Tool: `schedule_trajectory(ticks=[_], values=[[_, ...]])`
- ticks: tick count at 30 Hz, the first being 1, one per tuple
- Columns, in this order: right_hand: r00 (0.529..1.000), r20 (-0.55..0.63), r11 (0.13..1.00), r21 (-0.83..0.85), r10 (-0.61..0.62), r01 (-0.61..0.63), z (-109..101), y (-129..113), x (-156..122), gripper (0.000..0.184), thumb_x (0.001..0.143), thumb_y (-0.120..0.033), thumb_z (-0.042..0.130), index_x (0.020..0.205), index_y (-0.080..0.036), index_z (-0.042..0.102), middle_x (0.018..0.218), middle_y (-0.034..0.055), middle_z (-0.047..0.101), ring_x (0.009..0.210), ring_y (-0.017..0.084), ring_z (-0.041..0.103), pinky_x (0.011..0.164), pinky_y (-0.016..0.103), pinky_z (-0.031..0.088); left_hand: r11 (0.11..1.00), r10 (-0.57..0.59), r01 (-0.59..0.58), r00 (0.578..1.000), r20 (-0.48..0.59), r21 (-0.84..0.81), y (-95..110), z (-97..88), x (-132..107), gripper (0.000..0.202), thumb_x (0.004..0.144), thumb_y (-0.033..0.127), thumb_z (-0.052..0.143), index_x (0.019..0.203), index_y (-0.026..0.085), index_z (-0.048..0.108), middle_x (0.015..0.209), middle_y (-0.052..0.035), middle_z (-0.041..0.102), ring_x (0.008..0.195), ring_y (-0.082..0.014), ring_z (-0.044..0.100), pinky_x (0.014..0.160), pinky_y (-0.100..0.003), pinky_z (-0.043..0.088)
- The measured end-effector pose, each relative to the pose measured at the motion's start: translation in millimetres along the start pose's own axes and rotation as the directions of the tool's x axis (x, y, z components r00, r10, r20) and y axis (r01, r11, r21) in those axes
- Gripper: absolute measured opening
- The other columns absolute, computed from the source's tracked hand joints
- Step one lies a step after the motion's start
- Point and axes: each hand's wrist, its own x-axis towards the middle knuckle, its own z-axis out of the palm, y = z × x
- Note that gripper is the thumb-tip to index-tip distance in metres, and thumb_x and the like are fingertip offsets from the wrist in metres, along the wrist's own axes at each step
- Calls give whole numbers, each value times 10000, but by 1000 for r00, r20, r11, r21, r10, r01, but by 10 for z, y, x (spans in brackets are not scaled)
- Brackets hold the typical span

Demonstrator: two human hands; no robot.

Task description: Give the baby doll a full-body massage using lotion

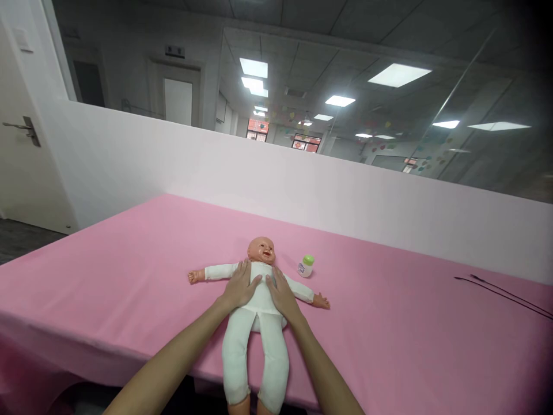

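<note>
- Pressing lightly and evenly with both palms on the doll seems best.
- Left hand and right hand rest flat on its torso, fingers nearly together, thumbs out.
- It lies face-up, legs reaching the table's near edge.

Head-worn view, forward and down, tilted, over pink table

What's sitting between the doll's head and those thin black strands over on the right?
In the head camera's view, a small green-lidded jar stands nearer the doll's head; from there to the black strands, only pink cloth shows.
</note>
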Motion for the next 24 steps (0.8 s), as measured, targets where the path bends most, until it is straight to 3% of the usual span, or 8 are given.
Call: schedule_trajectory(ticks=[5,8,10,14,17,19,22,24], values=[[998,26,998,33,53,-54,-111,91,-312,855,1033,-670,323,1664,-94,289,1738,128,223,1626,276,173,1337,480,141,998,-33,38,993,110,-51,-310,-115,-239,943,1033,672,223,1672,-11,103,1739,-207,-8,1625,-307,-20,1333,-475,90],[991,123,997,34,59,-63,-140,38,-554,856,1023,-699,342,1683,-161,257,1753,71,158,1631,256,125,1339,462,145,995,-33,54,974,223,-86,-260,-165,-449,954,1035,695,206,1685,8,80,1733,-177,-62,1614,-307,-59,1334,-459,107],[984,174,999,33,30,-36,-135,-48,-625,850,1023,-683,366,1683,-159,255,1753,63,141,1633,254,108,1340,463,137,996,31,-10,969,244,-90,-148,-157,-501,943,1032,717,216,1696,56,113,1743,-142,-49,1614,-303,-67,1336,-468,106],[973,211,996,45,-89,82,-118,-223,-489,751,1056,-580,332,1664,-139,311,1747,69,190,1633,240,129,1337,456,142,987,163,-158,969,187,-38,28,-74,-330,904,1030,727,246,1694,115,204,1760,-121,54,1624,-304,-61,1333,-515,77],[977,166,990,42,-137,131,-97,-222,-275,728,1053,-572,324,1632,-135,388,1730,88,268,1624,244,190,1336,463,145,992,127,-126,983,130,-18,3,-72,-119,902,1036,713,254,1693,97,190,1763,-140,57,1630,-303,-43,1331,-501,61],[990,96,995,20,-98,97,-57,-150,-167,779,1033,-606,334,1627,-103,385,1722,119,290,1617,261,217,1336,472,131,998,59,-57,994,97,-21,-50,-127,-62,852,1051,671,263,1692,113,201,1766,-138,34,1631,-302,-37,1330,-495,57],[1000,-10,1000,7,-12,12,13,-14,-109,848,1010,-657,311,1631,-81,360,1717,136,301,1614,278,226,1334,481,127,998,-33,39,995,95,-55,-86,-221,-239,787,1066,595,302,1686,115,236,1766,-146,61,1634,-299,1,1331,-495,88],[999,-37,1000,-16,-3,3,-1,60,-122,843,1007,-667,297,1623,-98,380,1704,134,333,1605,294,248,1331,505,118,992,-47,52,998,45,-116,-72,-203,-570,740,1059,583,343,1647,135,368,1755,-134,187,1636,-297,91,1331,-486,168]])
